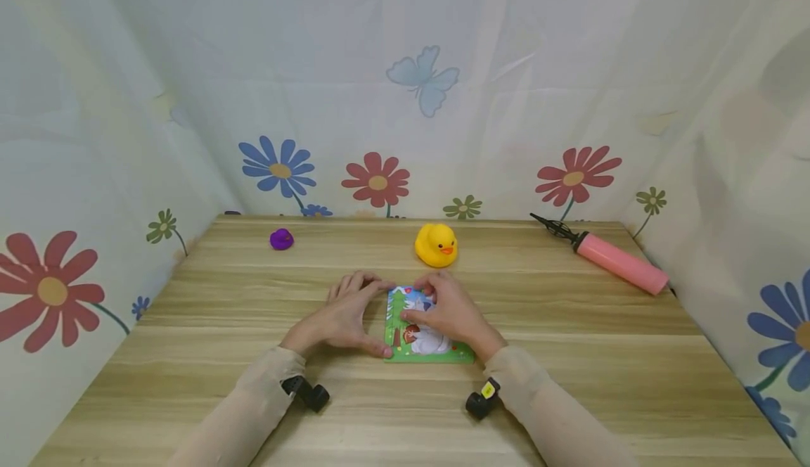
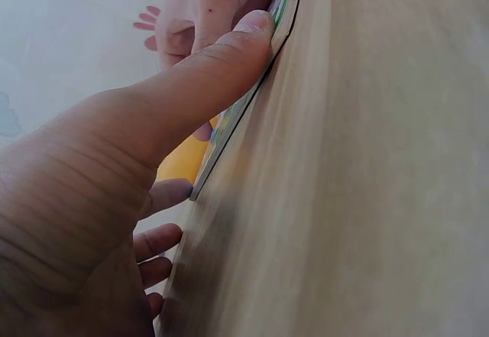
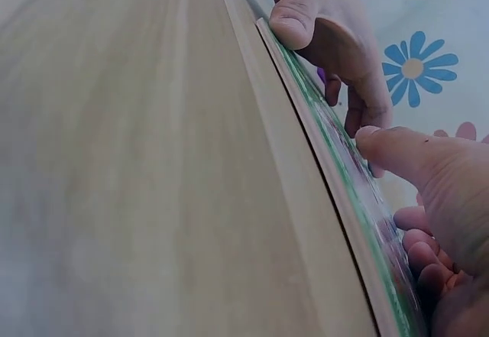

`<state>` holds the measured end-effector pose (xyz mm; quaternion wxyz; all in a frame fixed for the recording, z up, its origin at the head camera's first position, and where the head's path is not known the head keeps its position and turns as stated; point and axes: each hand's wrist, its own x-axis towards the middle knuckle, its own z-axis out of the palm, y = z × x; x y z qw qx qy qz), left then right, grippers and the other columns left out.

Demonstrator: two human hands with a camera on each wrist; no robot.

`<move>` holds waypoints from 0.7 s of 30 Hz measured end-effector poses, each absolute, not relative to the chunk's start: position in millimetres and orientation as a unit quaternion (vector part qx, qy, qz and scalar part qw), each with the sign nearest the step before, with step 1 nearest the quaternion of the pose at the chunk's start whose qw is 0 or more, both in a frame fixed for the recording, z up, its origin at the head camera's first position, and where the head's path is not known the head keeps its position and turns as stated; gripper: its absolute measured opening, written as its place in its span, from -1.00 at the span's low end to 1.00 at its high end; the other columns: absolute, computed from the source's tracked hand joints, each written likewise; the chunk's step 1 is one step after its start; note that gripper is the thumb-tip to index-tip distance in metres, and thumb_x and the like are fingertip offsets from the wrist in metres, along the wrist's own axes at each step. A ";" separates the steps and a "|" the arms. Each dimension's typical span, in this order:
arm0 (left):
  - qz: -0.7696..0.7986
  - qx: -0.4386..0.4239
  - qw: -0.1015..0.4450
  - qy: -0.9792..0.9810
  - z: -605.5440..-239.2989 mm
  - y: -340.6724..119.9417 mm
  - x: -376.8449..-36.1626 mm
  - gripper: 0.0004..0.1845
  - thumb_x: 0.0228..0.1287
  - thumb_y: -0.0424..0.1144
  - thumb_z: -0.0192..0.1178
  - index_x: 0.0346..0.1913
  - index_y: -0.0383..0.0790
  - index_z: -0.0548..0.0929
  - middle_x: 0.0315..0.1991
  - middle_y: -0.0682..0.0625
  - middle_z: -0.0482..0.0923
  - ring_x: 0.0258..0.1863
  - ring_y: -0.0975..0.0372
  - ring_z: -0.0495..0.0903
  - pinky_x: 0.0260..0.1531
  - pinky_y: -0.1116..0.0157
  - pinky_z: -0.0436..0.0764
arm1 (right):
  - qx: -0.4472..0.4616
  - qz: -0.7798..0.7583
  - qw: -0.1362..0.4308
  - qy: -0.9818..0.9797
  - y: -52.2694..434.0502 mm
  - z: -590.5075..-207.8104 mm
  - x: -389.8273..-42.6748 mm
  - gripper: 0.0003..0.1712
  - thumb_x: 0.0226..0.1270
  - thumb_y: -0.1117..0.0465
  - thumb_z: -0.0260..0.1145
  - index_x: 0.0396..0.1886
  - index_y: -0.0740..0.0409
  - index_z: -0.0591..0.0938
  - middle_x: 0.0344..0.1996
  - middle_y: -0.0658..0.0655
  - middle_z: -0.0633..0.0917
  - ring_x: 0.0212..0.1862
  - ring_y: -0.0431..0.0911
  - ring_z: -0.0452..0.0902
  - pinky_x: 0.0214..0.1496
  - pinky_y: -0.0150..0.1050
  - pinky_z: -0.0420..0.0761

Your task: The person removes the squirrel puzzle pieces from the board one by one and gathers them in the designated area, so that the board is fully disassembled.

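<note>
Puzzle board (image 1: 427, 344) flat between both hands; seemingly pinched at edges.

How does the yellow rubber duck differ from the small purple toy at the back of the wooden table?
The yellow rubber duck is clearly larger than the small purple toy. The duck is bright yellow with an orange beak; the purple toy is one dark colour, its shape too small to make out. The duck sits just beyond the hands, the purple toy farther left. Both rest untouched on the wooden table.
</note>
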<state>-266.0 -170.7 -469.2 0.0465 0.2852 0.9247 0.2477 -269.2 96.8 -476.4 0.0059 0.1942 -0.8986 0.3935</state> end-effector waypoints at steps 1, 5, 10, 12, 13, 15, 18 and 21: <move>0.249 0.285 0.047 0.924 -468.8 -170.7 -265.9 0.35 -0.18 0.49 0.72 0.70 0.03 0.39 0.59 -0.16 0.23 0.53 -0.14 0.19 0.43 -0.31 0.18 | 0.192 0.392 0.006 -0.900 95.9 -476.2 -269.3 -0.33 0.26 -0.10 0.75 0.20 0.16 0.72 -0.02 0.08 0.61 -0.02 -0.03 0.49 0.11 -0.11 0.55; 0.253 0.284 0.051 0.923 -467.1 -170.7 -264.7 0.35 -0.17 0.48 0.72 0.71 0.03 0.39 0.59 -0.16 0.23 0.53 -0.14 0.19 0.44 -0.32 0.17 | 0.181 0.385 0.002 -0.905 92.8 -477.1 -270.1 -0.31 0.23 -0.12 0.77 0.19 0.12 0.71 -0.03 0.06 0.59 -0.02 -0.03 0.49 0.14 -0.11 0.54; 0.250 0.283 0.051 0.925 -468.3 -170.8 -265.1 0.35 -0.17 0.47 0.72 0.71 0.02 0.38 0.58 -0.16 0.23 0.52 -0.14 0.19 0.45 -0.33 0.17 | 0.175 0.377 -0.002 -0.910 91.1 -478.6 -271.5 -0.32 0.23 -0.15 0.77 0.16 0.09 0.69 -0.04 0.05 0.58 -0.03 -0.03 0.49 0.12 -0.11 0.54; 0.249 0.283 0.051 0.925 -468.9 -170.8 -265.9 0.36 -0.17 0.47 0.73 0.71 0.02 0.38 0.58 -0.16 0.23 0.52 -0.14 0.19 0.45 -0.33 0.17 | 0.175 0.374 -0.005 -0.911 90.6 -478.6 -272.0 -0.32 0.23 -0.15 0.76 0.16 0.09 0.69 -0.02 0.05 0.58 -0.02 -0.02 0.48 0.13 -0.11 0.54; 0.249 0.283 0.051 0.925 -468.9 -170.8 -266.0 0.36 -0.17 0.47 0.73 0.71 0.02 0.38 0.58 -0.16 0.23 0.52 -0.14 0.19 0.45 -0.33 0.16 | 0.174 0.373 -0.007 -0.911 90.3 -478.4 -272.3 -0.32 0.24 -0.15 0.76 0.16 0.09 0.68 -0.02 0.05 0.58 -0.01 -0.02 0.48 0.13 -0.10 0.54; 0.249 0.283 0.051 0.925 -468.8 -170.8 -266.5 0.36 -0.17 0.48 0.72 0.71 0.02 0.38 0.58 -0.16 0.23 0.52 -0.15 0.19 0.45 -0.33 0.16 | 0.174 0.372 -0.011 -0.912 89.7 -477.7 -272.8 -0.32 0.25 -0.15 0.75 0.17 0.10 0.67 0.00 0.05 0.58 0.01 -0.02 0.47 0.15 -0.10 0.54; 0.249 0.285 0.051 0.924 -469.0 -170.9 -266.9 0.36 -0.18 0.49 0.72 0.71 0.02 0.38 0.58 -0.16 0.23 0.52 -0.15 0.19 0.45 -0.33 0.16 | 0.173 0.373 -0.018 -0.911 89.0 -476.6 -273.4 -0.31 0.26 -0.14 0.75 0.17 0.12 0.66 0.02 0.06 0.58 0.03 -0.01 0.47 0.17 -0.09 0.55; 0.251 0.286 0.052 0.923 -469.0 -171.0 -267.0 0.36 -0.18 0.49 0.71 0.71 0.03 0.38 0.58 -0.15 0.23 0.52 -0.15 0.18 0.44 -0.31 0.15 | 0.171 0.377 -0.023 -0.910 88.7 -475.5 -273.3 -0.32 0.26 -0.12 0.75 0.17 0.12 0.65 0.03 0.07 0.58 0.04 -0.01 0.47 0.19 -0.08 0.55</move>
